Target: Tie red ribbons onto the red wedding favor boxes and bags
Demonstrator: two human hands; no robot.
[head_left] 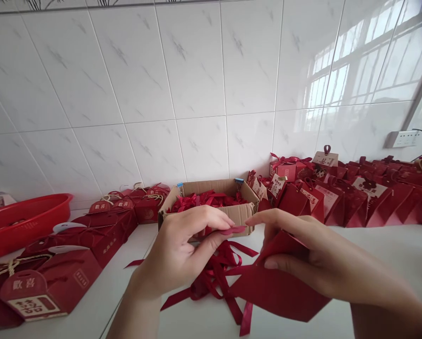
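Note:
My left hand (193, 245) is closed, thumb and fingers pinching a small dark red strip (233, 230). Whether that strip is ribbon or card I cannot tell. Close beside it, my right hand (299, 249) grips a folded red gift box (285, 294), which tilts down toward me. Its index finger reaches out toward the strip. Beneath both hands, loose red satin ribbons (218, 278) lie tangled on the white tabletop (193, 325). Just behind my hands stands a cardboard box (246, 214) holding a heap of red ribbons (211, 200).
On the left are several red gift boxes (73, 278) with cord ties and a red plastic basin (27, 226). Rows of red gift bags (334, 202) line the right side against the tiled wall (204, 84). A power strip (403, 139) is fixed at far right.

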